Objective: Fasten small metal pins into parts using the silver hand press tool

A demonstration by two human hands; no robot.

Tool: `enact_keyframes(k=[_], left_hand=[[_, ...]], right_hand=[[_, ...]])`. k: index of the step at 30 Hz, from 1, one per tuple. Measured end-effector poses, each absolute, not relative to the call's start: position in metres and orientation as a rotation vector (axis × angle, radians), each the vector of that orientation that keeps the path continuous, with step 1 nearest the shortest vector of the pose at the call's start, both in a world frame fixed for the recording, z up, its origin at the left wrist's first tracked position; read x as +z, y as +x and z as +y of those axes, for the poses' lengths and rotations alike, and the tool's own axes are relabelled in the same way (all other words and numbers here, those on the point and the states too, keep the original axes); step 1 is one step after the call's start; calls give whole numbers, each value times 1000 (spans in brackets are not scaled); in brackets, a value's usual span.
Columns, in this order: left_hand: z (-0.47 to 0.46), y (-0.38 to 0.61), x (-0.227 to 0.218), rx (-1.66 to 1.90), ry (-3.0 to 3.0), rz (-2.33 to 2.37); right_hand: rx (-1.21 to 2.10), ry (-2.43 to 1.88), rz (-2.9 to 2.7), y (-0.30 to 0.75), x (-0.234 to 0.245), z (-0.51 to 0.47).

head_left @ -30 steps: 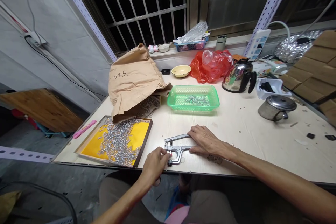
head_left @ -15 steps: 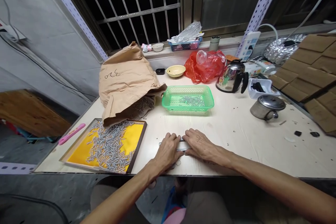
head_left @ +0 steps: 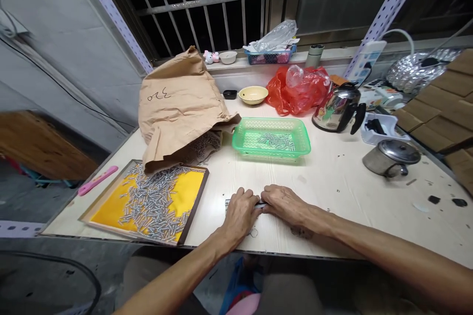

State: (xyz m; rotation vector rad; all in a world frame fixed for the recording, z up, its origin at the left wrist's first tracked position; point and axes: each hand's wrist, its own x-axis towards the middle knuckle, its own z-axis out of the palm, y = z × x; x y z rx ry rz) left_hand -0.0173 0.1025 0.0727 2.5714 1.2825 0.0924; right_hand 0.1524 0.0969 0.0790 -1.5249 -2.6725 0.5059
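Note:
My left hand [head_left: 240,214] and my right hand [head_left: 284,203] lie side by side on a grey metal hand press tool [head_left: 228,203] near the table's front edge, pressing down on it. Both hands cover most of the tool; only a corner and a bit of handle show between them. To the left lies a yellow tray [head_left: 186,192] heaped with several small metal pins. Behind the hands stands a green plastic basket [head_left: 271,139] holding more of the pins.
A brown paper sack [head_left: 177,103] spills pins at the back left. A pink knife [head_left: 98,180] lies by the left table edge. A red plastic bag [head_left: 295,91], a yellow bowl [head_left: 253,94], a steel kettle [head_left: 338,106] and a lidded steel pot [head_left: 391,157] stand at the back right.
My left hand left the tool's head, where it pinched something, and came down flat on the tool beside my right hand. The tool is now almost wholly covered.

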Motion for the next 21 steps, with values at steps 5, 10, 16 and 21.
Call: enact_keyframes(k=[5, 10, 16, 21], left_hand=[[85, -22, 62, 420, 2530, 1318], [46, -16, 45, 596, 2577, 1211], [28, -9, 44, 532, 2539, 1129], [27, -12, 45, 569, 2507, 1088]], right_hand=[[423, -1412, -2580, 169, 78, 98], [437, -1447, -2493, 179, 73, 104], [198, -1641, -2446, 176, 66, 127], [220, -1567, -2510, 144, 83, 125]])
